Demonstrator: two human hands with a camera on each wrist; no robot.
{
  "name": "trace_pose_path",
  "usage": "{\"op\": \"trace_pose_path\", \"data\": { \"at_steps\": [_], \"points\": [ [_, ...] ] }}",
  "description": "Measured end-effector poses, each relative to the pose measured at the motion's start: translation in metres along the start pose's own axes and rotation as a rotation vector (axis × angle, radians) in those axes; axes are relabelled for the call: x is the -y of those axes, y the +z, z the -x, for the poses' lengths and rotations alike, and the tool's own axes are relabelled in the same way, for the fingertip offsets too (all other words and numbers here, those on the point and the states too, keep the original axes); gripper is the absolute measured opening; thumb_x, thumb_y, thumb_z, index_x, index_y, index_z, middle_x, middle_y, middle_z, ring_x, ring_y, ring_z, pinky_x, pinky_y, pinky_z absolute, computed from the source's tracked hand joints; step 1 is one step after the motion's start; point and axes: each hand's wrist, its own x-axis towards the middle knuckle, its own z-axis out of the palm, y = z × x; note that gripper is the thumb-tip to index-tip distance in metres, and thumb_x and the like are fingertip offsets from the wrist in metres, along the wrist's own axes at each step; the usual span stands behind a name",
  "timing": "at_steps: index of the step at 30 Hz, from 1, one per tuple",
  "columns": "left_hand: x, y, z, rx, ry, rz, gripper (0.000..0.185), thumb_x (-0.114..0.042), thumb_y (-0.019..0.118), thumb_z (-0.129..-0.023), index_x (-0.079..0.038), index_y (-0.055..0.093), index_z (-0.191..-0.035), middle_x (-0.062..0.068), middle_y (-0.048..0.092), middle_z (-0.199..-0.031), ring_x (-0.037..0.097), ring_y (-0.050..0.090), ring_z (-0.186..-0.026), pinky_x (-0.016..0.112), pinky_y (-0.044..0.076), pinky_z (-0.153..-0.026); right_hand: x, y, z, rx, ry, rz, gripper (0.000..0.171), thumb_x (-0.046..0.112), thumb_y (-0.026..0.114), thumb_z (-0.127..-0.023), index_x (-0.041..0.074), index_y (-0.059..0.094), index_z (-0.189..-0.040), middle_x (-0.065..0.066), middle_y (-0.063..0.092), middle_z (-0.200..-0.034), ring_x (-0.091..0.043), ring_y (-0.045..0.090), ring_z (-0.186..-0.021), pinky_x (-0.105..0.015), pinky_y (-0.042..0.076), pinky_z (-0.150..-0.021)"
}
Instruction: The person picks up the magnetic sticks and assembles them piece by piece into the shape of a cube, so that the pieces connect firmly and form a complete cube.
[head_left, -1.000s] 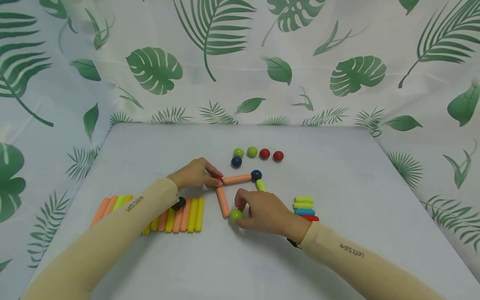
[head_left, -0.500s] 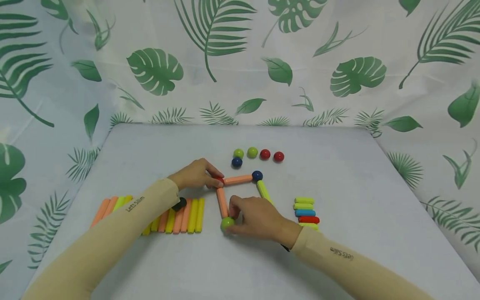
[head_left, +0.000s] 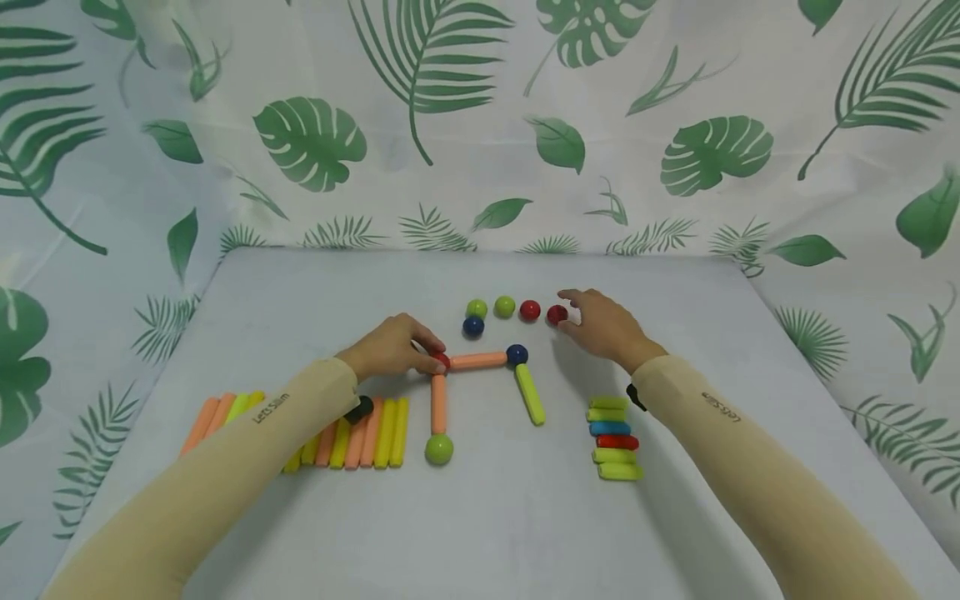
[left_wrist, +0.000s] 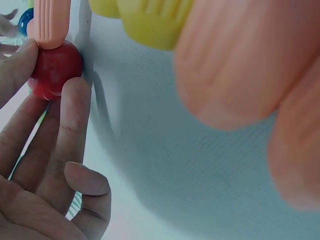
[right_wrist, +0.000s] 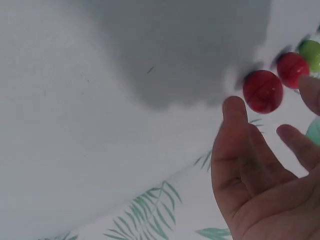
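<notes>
Clearly, the left hand (head_left: pixel 392 346) pinches the corner red ball (left_wrist: pixel 56 69), from which two orange sticks (head_left: pixel 438 404) run right and near; the left wrist view shows fingertips (left_wrist: pixel 76 95) on its opposite sides, which the head view partly hides. On the table's (head_left: pixel 487 533) far side, the right hand (head_left: pixel 606 327) has its grip spread about the outer red ball (right_wrist: pixel 262 91); the right wrist view bares wide-set fingers, though contact cannot be told.

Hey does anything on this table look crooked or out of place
Yes: the yellow-green stick slants outward from its blue ball, and its near end has no ball. That looks odd beside the pink stick opposite, which runs straighter and ends in a green ball.
</notes>
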Motion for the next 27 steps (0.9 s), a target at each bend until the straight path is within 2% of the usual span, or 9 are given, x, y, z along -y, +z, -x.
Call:
{"op": "trace_pose_path", "data": {
  "at_steps": [2, 4, 9, 13, 16, 22, 24, 27],
  "points": [
    [0.000, 0.000, 0.000, -0.002, -0.005, 0.000, 0.037, -0.030, 0.082, -0.087, -0.014, 0.075, -0.120, 0.000, 0.070, -0.116, 0.021, 0.057, -0.111, 0.036, 0.048, -0.090, -0.003, 0.002, -0.004, 0.050, -0.008, 0.035, 0.054, 0.022, 0.061, -0.101, 0.007, 0.047, -0.151, -0.025, 0.053, -0.139, -0.040, 0.053, -0.124, -0.058, 0.044, -0.101],
    [-0.001, 0.000, 0.000, -0.005, -0.013, 0.000, 0.036, -0.030, 0.082, -0.087, -0.015, 0.076, -0.120, 0.000, 0.070, -0.115, 0.021, 0.057, -0.107, 0.036, 0.048, -0.088, -0.002, 0.005, -0.008, 0.069, -0.018, 0.064, 0.053, 0.020, 0.064, -0.100, 0.008, 0.049, -0.149, -0.023, 0.055, -0.137, -0.039, 0.053, -0.123, -0.058, 0.044, -0.102],
    [0.000, 0.002, -0.001, -0.010, -0.019, 0.008, 0.035, -0.030, 0.082, -0.088, -0.015, 0.076, -0.119, 0.000, 0.070, -0.113, 0.021, 0.059, -0.099, 0.035, 0.049, -0.086, -0.001, 0.013, -0.007, 0.055, -0.015, 0.115, 0.039, 0.019, 0.069, -0.097, 0.009, 0.061, -0.134, -0.015, 0.065, -0.115, -0.031, 0.060, -0.103, -0.049, 0.052, -0.091],
    [0.000, 0.003, -0.002, -0.009, -0.015, 0.012, 0.035, -0.031, 0.082, -0.088, -0.016, 0.076, -0.119, 0.000, 0.070, -0.112, 0.020, 0.059, -0.097, 0.035, 0.049, -0.085, -0.001, 0.009, 0.007, 0.074, -0.006, 0.088, 0.032, 0.027, 0.071, -0.094, 0.009, 0.067, -0.120, -0.008, 0.068, -0.102, -0.026, 0.061, -0.089, -0.042, 0.054, -0.077],
    [0.000, 0.003, -0.002, -0.006, -0.012, 0.012, 0.035, -0.031, 0.082, -0.088, -0.015, 0.076, -0.119, 0.000, 0.070, -0.113, 0.020, 0.060, -0.096, 0.034, 0.049, -0.084, 0.006, -0.001, 0.028, 0.159, 0.000, 0.010, 0.031, 0.036, 0.074, -0.091, 0.012, 0.071, -0.110, -0.003, 0.070, -0.095, -0.023, 0.061, -0.084, -0.039, 0.053, -0.073],
    [-0.003, 0.002, -0.002, 0.001, -0.015, -0.003, 0.034, -0.030, 0.081, -0.089, -0.015, 0.076, -0.119, 0.001, 0.070, -0.113, 0.020, 0.061, -0.092, 0.034, 0.049, -0.082, 0.029, -0.003, 0.068, 0.419, -0.025, -0.144, 0.024, 0.041, 0.080, -0.086, 0.018, 0.073, -0.092, 0.005, 0.070, -0.082, -0.018, 0.061, -0.080, -0.037, 0.050, -0.073],
    [-0.004, 0.001, -0.001, 0.001, -0.019, -0.006, 0.034, -0.030, 0.081, -0.089, -0.015, 0.076, -0.119, 0.001, 0.070, -0.114, 0.019, 0.061, -0.090, 0.033, 0.049, -0.081, 0.035, 0.003, 0.076, 0.458, -0.031, -0.152, 0.024, 0.041, 0.082, -0.084, 0.020, 0.073, -0.089, 0.007, 0.069, -0.080, -0.017, 0.061, -0.079, -0.035, 0.049, -0.071],
    [-0.004, 0.002, 0.000, 0.004, -0.022, -0.009, 0.034, -0.030, 0.081, -0.089, -0.015, 0.076, -0.119, 0.001, 0.070, -0.114, 0.018, 0.061, -0.087, 0.032, 0.049, -0.079, 0.042, 0.011, 0.084, 0.471, -0.022, -0.143, 0.025, 0.043, 0.084, -0.082, 0.021, 0.073, -0.087, 0.007, 0.068, -0.078, -0.016, 0.059, -0.076, -0.034, 0.048, -0.068]
  ]
}}
